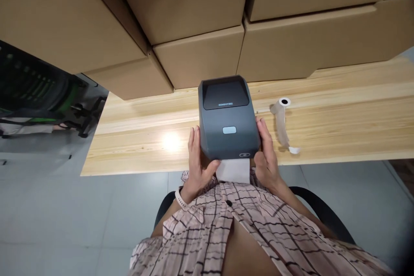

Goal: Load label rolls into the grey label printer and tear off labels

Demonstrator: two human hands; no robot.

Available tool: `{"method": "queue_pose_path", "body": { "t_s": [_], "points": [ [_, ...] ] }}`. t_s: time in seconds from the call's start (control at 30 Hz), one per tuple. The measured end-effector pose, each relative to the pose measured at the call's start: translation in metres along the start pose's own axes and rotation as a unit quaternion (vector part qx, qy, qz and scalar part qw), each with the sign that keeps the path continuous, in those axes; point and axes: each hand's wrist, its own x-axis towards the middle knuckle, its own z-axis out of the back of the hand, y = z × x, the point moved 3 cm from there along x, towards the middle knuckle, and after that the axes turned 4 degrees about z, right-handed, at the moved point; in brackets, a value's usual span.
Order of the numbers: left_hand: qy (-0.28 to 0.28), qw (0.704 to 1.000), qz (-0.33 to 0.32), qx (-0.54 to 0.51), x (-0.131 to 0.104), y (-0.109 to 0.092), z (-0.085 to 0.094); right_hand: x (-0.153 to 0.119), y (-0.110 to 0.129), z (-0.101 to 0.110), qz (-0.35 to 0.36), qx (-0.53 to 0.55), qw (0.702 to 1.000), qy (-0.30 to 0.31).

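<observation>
A dark grey label printer (229, 120) with a smoky window and a pale blue button sits near the table's front edge. My left hand (198, 159) lies along its left side, thumb by the front lower corner. On the opposite side my right hand (268, 155) presses against the wall with its fingers, the thumb bent near the front corner. Between them the two hands grip the printer. A white paper strip (233, 170) sticks out of the printer's front, toward my body.
To the right of the printer a small paper roll (280, 105) lies partly unwound on the wooden table (136, 138). Stacked cardboard boxes (197, 56) stand along the table's back. At far left is a dark office chair (35, 82) with a person's leg beneath it.
</observation>
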Motion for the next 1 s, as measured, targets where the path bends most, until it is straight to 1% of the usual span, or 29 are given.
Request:
{"method": "queue_pose_path", "body": {
  "t_s": [0.1,0.17,0.2,0.27,0.33,0.4,0.43,0.47,0.5,0.57,0.6,0.67,0.73,0.77,0.83,0.9,0.93,0.97,1.0],
  "points": [
    [-0.027,0.999,-0.038,0.018,0.013,-0.006,0.014,0.012,0.012,0.014,0.021,-0.013,1.000,-0.015],
    [-0.036,0.997,-0.067,0.023,0.031,-0.010,0.024,0.028,0.024,0.026,0.037,-0.039,0.998,-0.018],
    [-0.043,0.996,-0.077,0.019,0.044,-0.011,0.029,0.040,0.030,0.031,0.053,-0.057,0.997,-0.018],
    [-0.067,0.991,-0.113,-0.002,0.073,-0.009,0.038,0.070,0.041,0.038,0.111,-0.084,0.990,-0.015],
    [-0.088,0.990,-0.109,-0.034,0.104,0.002,0.043,0.107,0.049,0.038,0.182,-0.089,0.979,-0.015],
    [-0.126,0.987,-0.071,-0.064,0.128,0.017,0.043,0.148,0.052,0.035,0.231,-0.077,0.969,-0.035],
    [-0.133,0.987,-0.036,-0.076,0.136,0.025,0.042,0.169,0.052,0.034,0.244,-0.069,0.966,-0.052],
    [-0.126,0.989,0.008,-0.083,0.140,0.033,0.039,0.189,0.051,0.032,0.249,-0.062,0.964,-0.066],
    [-0.109,0.989,0.053,-0.083,0.141,0.039,0.035,0.209,0.049,0.031,0.252,-0.060,0.963,-0.077],
    [-0.053,0.987,0.132,-0.070,0.136,0.045,0.027,0.243,0.046,0.030,0.248,-0.074,0.962,-0.087],
    [-0.023,0.985,0.160,-0.062,0.131,0.046,0.024,0.257,0.044,0.030,0.244,-0.091,0.962,-0.087],
    [0.028,0.979,0.195,-0.059,0.124,0.044,0.020,0.276,0.043,0.031,0.229,-0.131,0.961,-0.084],
    [0.058,0.974,0.210,-0.069,0.121,0.039,0.018,0.283,0.044,0.031,0.212,-0.163,0.960,-0.080],
    [0.066,0.972,0.214,-0.075,0.121,0.036,0.017,0.282,0.046,0.031,0.211,-0.179,0.958,-0.080],
    [0.078,0.968,0.223,-0.081,0.122,0.032,0.017,0.270,0.052,0.029,0.223,-0.217,0.945,-0.097],
    [0.087,0.966,0.230,-0.082,0.123,0.030,0.017,0.250,0.057,0.026,0.240,-0.250,0.931,-0.112],
    [0.090,0.965,0.231,-0.082,0.123,0.030,0.017,0.239,0.058,0.023,0.245,-0.261,0.929,-0.093],
    [0.094,0.966,0.229,-0.081,0.123,0.029,0.017,0.229,0.057,0.019,0.241,-0.266,0.932,-0.049],
    [0.099,0.966,0.224,-0.078,0.123,0.029,0.018,0.221,0.054,0.014,0.231,-0.265,0.936,0.021]
  ]
}}
